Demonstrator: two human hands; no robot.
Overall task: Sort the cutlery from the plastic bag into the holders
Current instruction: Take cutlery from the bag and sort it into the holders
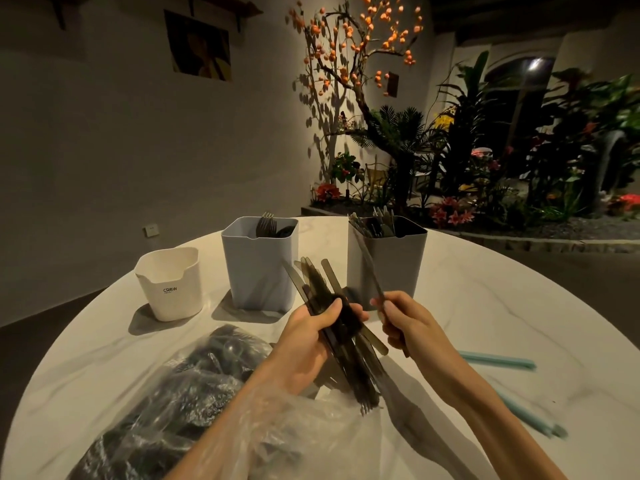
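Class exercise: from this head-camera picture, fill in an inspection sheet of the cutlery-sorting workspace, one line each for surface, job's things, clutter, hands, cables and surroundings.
Surface: round white marbled table, lit from above.
Job's things: clear plastic bag of dark cutlery at near left; blue-grey holder with forks; grey holder with knives; white holder at far left, contents not visible.
Clutter: two pale teal sticks on the table at right.
Hands: left hand grips a bundle of cutlery; right hand pinches a single knife angled toward the grey holder.
Cables: nothing seen.
Surroundings: dim room, wall picture, orange-fruited tree, planted bed.
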